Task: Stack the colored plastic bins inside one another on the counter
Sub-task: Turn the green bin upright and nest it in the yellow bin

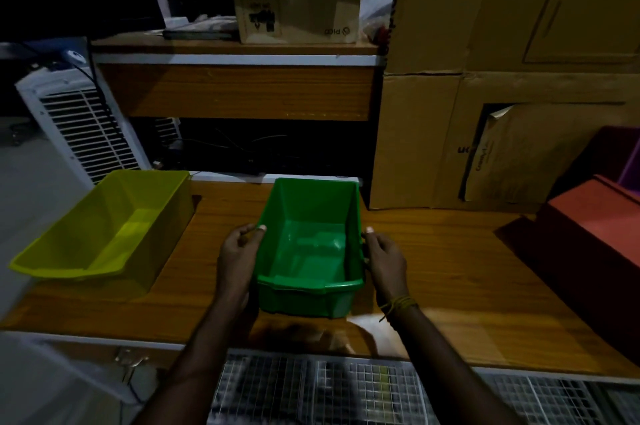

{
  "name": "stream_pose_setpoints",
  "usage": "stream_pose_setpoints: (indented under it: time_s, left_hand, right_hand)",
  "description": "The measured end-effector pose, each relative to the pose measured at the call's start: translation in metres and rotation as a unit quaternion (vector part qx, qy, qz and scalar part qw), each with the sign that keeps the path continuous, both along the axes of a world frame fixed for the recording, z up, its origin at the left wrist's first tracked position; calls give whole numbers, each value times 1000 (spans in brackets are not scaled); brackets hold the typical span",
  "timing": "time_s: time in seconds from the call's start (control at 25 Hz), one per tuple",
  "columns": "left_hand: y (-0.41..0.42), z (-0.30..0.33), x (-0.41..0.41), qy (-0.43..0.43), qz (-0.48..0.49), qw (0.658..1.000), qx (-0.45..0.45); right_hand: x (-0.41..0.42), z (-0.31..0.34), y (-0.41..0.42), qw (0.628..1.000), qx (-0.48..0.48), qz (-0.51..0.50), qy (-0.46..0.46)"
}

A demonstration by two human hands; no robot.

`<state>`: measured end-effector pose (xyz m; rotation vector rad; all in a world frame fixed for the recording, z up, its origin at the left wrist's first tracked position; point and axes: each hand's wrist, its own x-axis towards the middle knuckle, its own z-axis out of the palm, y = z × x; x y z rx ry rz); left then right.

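An empty green bin (308,251) stands in the middle of the wooden counter (433,268). My left hand (239,258) grips its left wall with the thumb over the rim, and my right hand (384,261) grips its right wall the same way. To the left, an empty yellow bin (104,227) rests partly over the counter's left edge. At the right edge a red bin (595,237) lies upside down, with part of a purple bin (628,164) behind it.
Large cardboard boxes (502,112) stand against the back right of the counter. A wooden desk (235,88) with a smaller carton sits behind it. A white fan unit (79,126) stands on the floor at left. Wire mesh (311,390) lies below the counter's front edge.
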<state>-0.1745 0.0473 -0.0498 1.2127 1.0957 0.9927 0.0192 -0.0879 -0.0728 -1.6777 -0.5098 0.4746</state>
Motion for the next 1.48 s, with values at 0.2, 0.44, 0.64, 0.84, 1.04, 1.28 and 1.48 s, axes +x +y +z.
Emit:
stream_pose_setpoints:
  time_s: [0.2,0.44,0.64,0.84,1.04,1.28,1.48]
  left_hand:
    - [-3,-12,4,127,29,991,33]
    - [-5,-16,15,331,0,928,169]
    - [10,-26,16,391,-73,898,186]
    - [35,-24,1,385,-89,895,207]
    - [80,-14,-30,327,-98,908,244]
    - [146,48,-85,296,-54,903,306]
    - [211,109,-146,280,-11,888,364]
  right_hand:
    - [-6,-5,-9,998,-9,48,46]
    - [-13,-11,5,999,-24,40,-5]
    - [-33,-13,25,993,-91,0,-79]
    - [-72,-3,44,970,-176,-52,-162]
    - [-112,10,75,962,-159,-97,-199]
    - [-167,62,140,962,-106,-96,-232]
    - [-211,117,214,961,-61,-67,-261]
